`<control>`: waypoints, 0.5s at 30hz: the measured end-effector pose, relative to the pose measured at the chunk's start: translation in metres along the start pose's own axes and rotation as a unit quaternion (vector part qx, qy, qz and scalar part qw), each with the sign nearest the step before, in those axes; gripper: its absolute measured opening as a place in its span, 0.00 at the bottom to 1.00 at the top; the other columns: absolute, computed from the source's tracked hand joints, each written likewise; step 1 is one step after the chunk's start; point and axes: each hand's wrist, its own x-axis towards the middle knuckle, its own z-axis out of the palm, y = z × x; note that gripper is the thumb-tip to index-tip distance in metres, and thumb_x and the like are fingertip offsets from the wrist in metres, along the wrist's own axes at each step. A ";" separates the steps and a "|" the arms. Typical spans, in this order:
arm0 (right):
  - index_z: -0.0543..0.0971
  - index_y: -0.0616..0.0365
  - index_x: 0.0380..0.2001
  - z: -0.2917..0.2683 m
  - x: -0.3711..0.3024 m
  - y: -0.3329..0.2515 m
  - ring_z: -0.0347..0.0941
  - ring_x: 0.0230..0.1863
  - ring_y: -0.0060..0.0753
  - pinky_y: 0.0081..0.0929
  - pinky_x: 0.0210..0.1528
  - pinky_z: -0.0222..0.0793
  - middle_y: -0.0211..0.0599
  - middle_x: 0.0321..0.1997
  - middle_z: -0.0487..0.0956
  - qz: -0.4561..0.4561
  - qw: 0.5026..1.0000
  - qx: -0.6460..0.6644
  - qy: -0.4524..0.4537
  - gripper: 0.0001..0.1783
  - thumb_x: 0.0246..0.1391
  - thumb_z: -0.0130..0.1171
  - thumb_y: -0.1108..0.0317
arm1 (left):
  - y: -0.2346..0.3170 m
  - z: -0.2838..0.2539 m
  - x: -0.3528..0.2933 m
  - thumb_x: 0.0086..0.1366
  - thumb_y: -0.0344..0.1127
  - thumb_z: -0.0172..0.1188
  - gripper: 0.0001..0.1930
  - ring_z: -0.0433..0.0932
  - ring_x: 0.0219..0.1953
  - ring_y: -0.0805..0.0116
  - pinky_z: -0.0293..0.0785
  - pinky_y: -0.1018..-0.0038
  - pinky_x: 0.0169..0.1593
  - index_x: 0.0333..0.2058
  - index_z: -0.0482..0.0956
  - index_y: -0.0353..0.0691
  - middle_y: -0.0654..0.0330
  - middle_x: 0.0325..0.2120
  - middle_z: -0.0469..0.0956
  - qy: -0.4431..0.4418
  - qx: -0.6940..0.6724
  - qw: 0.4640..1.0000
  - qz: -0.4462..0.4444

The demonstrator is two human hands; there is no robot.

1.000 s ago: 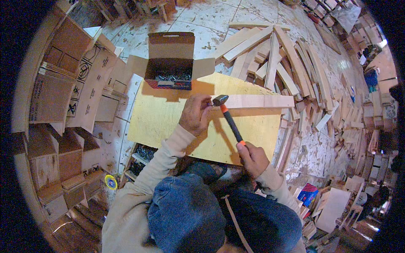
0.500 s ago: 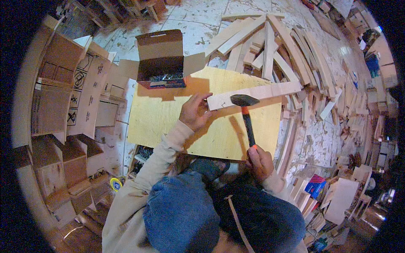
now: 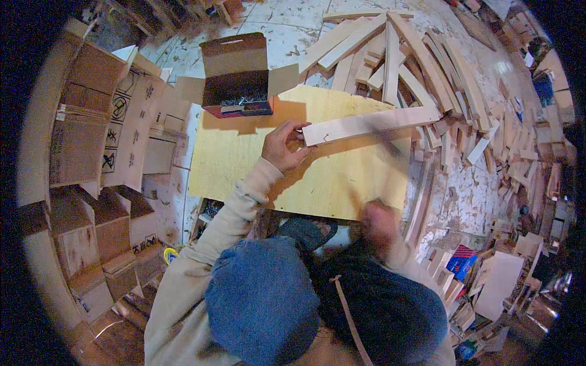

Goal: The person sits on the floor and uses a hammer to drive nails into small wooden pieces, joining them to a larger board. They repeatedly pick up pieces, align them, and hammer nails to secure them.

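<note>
A pale wooden board (image 3: 366,125) lies across the yellow plywood worktop (image 3: 244,183), slanting up to the right. My left hand (image 3: 284,146) grips its left end, thumb at the near edge and fingers at the far edge. Close to that end, a small dark nail or mark (image 3: 326,138) shows on the board's face; I cannot tell which. My right hand (image 3: 379,222), smeared by motion, is closed on a hammer (image 3: 386,141). The hammer's head and handle are a blur over the right half of the board.
An open cardboard box (image 3: 238,100) of nails stands at the worktop's far left. Wooden strips (image 3: 421,61) are heaped on the floor beyond and to the right. Large cardboard boxes (image 3: 79,122) line the left side. A blue and red box (image 3: 461,261) sits among offcuts at lower right.
The hammer has swung from near the board's left end to the right and is now blurred. My right hand has shifted slightly right. My left hand keeps its hold on the board.
</note>
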 end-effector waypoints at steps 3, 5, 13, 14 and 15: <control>0.72 0.59 0.25 0.015 0.007 -0.001 0.70 0.18 0.39 0.35 0.20 0.64 0.41 0.16 0.73 0.015 0.988 -0.147 0.033 0.17 0.60 0.47 0.57 | 0.002 0.001 0.002 0.45 0.34 0.72 0.27 0.80 0.37 0.68 0.77 0.73 0.43 0.47 0.75 0.41 0.58 0.34 0.79 0.009 0.005 1.000 -0.004; 0.71 0.56 0.27 -0.008 -0.004 -0.025 0.69 0.16 0.47 0.38 0.19 0.65 0.42 0.17 0.72 0.048 0.991 -0.109 0.066 0.08 0.57 0.50 0.65 | 0.001 0.001 0.000 0.45 0.33 0.71 0.28 0.80 0.37 0.68 0.77 0.72 0.43 0.47 0.75 0.41 0.58 0.34 0.79 0.008 0.061 0.998 -0.001; 0.70 0.59 0.20 -0.003 0.006 -0.032 0.67 0.18 0.37 0.35 0.23 0.63 0.39 0.15 0.70 0.033 0.999 0.006 0.002 0.23 0.63 0.40 0.55 | -0.008 0.002 -0.003 0.46 0.31 0.71 0.27 0.80 0.38 0.67 0.77 0.72 0.44 0.47 0.74 0.40 0.56 0.37 0.79 -0.003 0.038 0.999 0.007; 0.70 0.61 0.20 0.009 0.010 -0.019 0.67 0.18 0.39 0.35 0.24 0.63 0.41 0.15 0.70 0.205 0.976 -0.053 -0.052 0.25 0.64 0.38 0.53 | -0.008 0.002 -0.002 0.45 0.31 0.71 0.27 0.80 0.38 0.67 0.77 0.72 0.44 0.47 0.74 0.40 0.56 0.37 0.79 -0.001 0.031 1.000 0.006; 0.70 0.60 0.20 0.014 0.003 -0.009 0.68 0.18 0.36 0.34 0.25 0.64 0.40 0.15 0.70 0.183 0.974 -0.131 -0.002 0.27 0.64 0.38 0.50 | -0.008 0.001 -0.002 0.45 0.31 0.71 0.27 0.80 0.38 0.67 0.77 0.72 0.44 0.47 0.74 0.40 0.56 0.37 0.79 -0.022 0.033 0.999 -0.023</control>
